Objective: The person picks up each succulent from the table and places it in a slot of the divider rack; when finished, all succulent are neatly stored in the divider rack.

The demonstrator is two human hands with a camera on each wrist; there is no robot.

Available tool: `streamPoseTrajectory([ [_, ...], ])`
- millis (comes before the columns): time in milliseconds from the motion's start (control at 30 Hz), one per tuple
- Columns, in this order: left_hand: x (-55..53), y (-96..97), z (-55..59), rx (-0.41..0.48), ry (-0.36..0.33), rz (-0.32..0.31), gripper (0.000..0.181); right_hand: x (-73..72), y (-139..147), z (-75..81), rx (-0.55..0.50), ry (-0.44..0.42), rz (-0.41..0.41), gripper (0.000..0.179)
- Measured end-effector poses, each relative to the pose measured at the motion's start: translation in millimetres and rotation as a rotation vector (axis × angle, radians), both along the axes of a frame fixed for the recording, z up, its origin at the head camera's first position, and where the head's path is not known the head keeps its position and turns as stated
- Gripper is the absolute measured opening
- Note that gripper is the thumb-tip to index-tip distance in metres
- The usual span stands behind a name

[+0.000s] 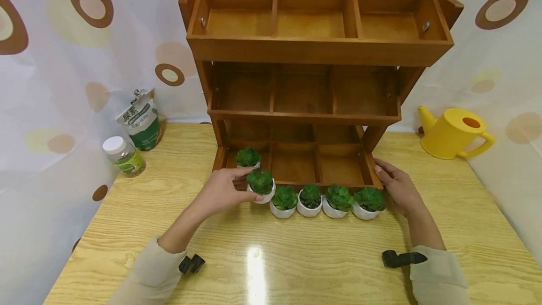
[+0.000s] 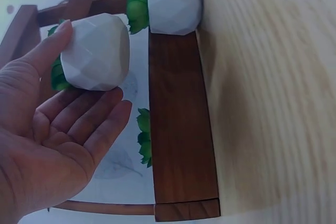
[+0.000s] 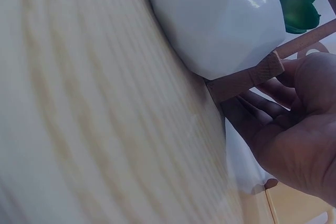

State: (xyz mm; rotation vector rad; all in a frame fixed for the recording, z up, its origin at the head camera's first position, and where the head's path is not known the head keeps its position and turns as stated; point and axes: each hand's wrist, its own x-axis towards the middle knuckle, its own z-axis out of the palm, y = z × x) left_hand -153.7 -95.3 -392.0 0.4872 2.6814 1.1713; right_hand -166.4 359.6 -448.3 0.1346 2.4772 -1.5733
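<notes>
My left hand (image 1: 224,189) holds a small succulent in a white faceted pot (image 1: 261,185) in front of the lowest tier's left end. Its thumb lies on one side of the pot in the left wrist view, the fingers underneath. Another potted succulent (image 1: 248,156) stands in the lowest tier's left compartment, just behind. My right hand (image 1: 398,186) rests its fingertips against the right end of the brown wooden shelf (image 1: 315,51); the right wrist view shows the fingers along the outer side, loosely bent. Several potted succulents (image 1: 310,200) line the table along the shelf's front.
The shelf has stacked tiers divided into compartments. At the right stands a yellow watering can (image 1: 453,133). A white-capped jar (image 1: 124,156) and a clipped green-and-white bag (image 1: 141,121) are at the left. A patterned curtain (image 1: 55,84) hangs behind the wooden table (image 1: 322,262).
</notes>
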Motion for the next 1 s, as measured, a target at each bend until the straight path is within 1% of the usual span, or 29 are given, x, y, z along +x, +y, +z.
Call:
streamPoseTrajectory([
  [100,-1.2,2.2,3.9,0.02,-0.017,0.007,0.076,0.0,0,0.0,-0.007,-0.002,0.0,0.065],
  [200,-3.1,4.6,8.0,0.04,-0.02,0.006,0.075,-0.1,1,0.4,-0.007,0.004,0.001,0.065],
  [400,-9.5,12.0,16.3,0.038,0.019,-0.003,0.073,-0.5,2,0.2,0.005,-0.001,0.002,0.065],
  [500,-13.7,16.8,18.4,0.056,0.023,-0.015,0.071,-0.5,2,-0.2,0.004,-0.011,0.001,0.065],
  [733,-22.2,25.5,20.0,0.078,0.013,-0.023,0.072,-1.1,2,-1.1,-0.004,-0.013,0.003,0.064],
  [1000,-34.8,35.4,16.0,0.071,0.025,-0.022,0.071,-0.8,1,-1.6,-0.001,-0.007,-0.004,0.064],
])
